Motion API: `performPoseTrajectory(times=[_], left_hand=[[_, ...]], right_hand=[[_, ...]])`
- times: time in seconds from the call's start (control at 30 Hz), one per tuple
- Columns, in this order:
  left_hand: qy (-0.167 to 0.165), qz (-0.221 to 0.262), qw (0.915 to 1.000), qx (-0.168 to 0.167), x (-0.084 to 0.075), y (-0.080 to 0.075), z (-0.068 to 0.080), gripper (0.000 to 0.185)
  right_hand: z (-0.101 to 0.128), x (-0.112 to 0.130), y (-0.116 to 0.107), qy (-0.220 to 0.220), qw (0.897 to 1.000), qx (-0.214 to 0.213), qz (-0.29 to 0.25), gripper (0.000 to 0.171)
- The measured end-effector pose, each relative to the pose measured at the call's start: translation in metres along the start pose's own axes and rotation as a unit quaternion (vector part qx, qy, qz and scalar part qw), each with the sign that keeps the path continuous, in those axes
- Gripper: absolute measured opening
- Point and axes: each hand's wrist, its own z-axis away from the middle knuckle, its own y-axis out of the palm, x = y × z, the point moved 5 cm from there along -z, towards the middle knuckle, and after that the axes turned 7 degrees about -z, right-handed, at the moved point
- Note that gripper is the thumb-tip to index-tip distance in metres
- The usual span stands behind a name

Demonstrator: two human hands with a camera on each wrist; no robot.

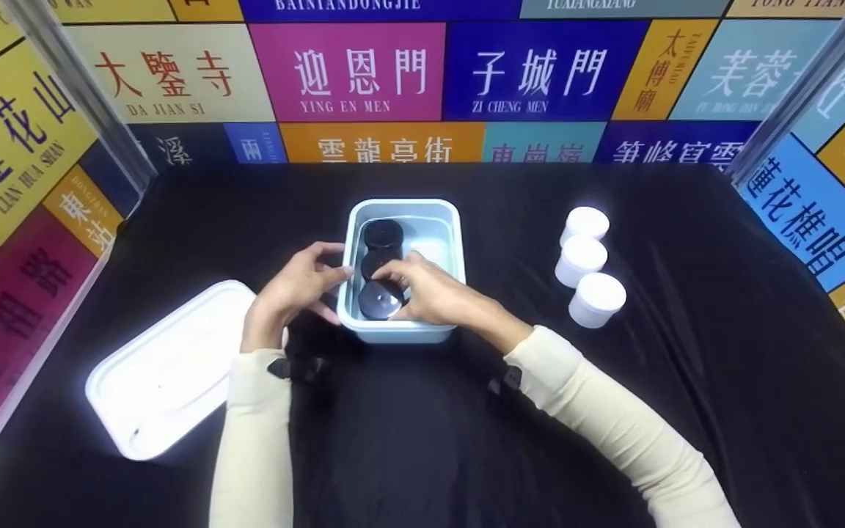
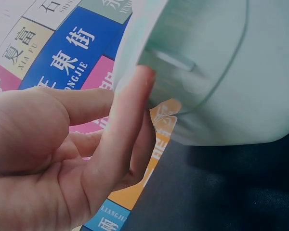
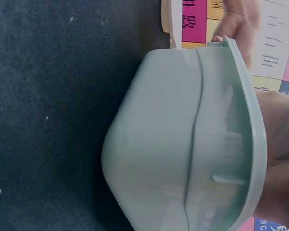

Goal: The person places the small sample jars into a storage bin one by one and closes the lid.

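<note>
A pale green plastic box (image 1: 400,336) stands in the middle of the table, its top uncovered. Three round black-topped jars sit in a row along its left side: a far jar (image 1: 383,233), a middle jar partly hidden by fingers, and a near jar (image 1: 378,301). My right hand (image 1: 433,290) reaches over the box and grips the near jar between thumb and fingers. In the right wrist view the box wall (image 3: 154,139) hides that grip. My left hand (image 1: 298,282) touches the left rim with fingers spread; the left wrist view shows an extended finger (image 2: 130,110) against it.
A white lid (image 1: 173,367) lies flat on the black cloth at the left. Three white capped jars, a far one (image 1: 587,221), a middle one (image 1: 581,260) and a near one (image 1: 597,299), stand right of the box. Printed panels (image 1: 364,73) wall in the table's back and sides.
</note>
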Motion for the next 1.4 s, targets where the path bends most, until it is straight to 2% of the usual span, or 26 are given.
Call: performPoseTrajectory(times=[0.27,0.53,0.63,0.77,0.87,1.07,1.27,1.4], left_hand=[[0.002,0.002,1.0000,-0.001,0.001,0.000,0.001,0.053],[0.002,-0.001,1.0000,-0.002,0.000,0.000,0.000,0.055],[0.000,-0.002,1.0000,-0.003,0.000,0.001,0.000,0.054],[0.001,-0.005,1.0000,-0.002,-0.001,0.000,0.000,0.054],[-0.001,-0.007,1.0000,-0.001,-0.001,0.000,0.001,0.055],[-0.001,-0.001,1.0000,-0.003,-0.001,0.000,0.001,0.055],[0.003,-0.001,1.0000,-0.002,0.000,0.000,0.000,0.055],[-0.002,-0.007,1.0000,-0.004,0.001,0.001,0.000,0.054]], right_hand=[[-0.001,0.002,0.005,-0.005,1.000,-0.009,0.006,0.056],[-0.001,0.000,0.002,0.014,1.000,-0.012,0.003,0.057],[0.001,-0.001,-0.001,0.032,0.999,-0.007,-0.018,0.057],[0.008,-0.001,-0.011,0.057,0.995,-0.009,-0.082,0.057],[0.016,-0.001,-0.021,0.053,0.992,-0.023,-0.116,0.056],[0.037,-0.002,-0.043,0.023,0.990,-0.073,-0.115,0.048],[0.058,-0.013,-0.060,0.033,0.985,-0.123,-0.118,0.040],[0.072,-0.024,-0.069,0.023,0.981,-0.150,-0.123,0.038]])
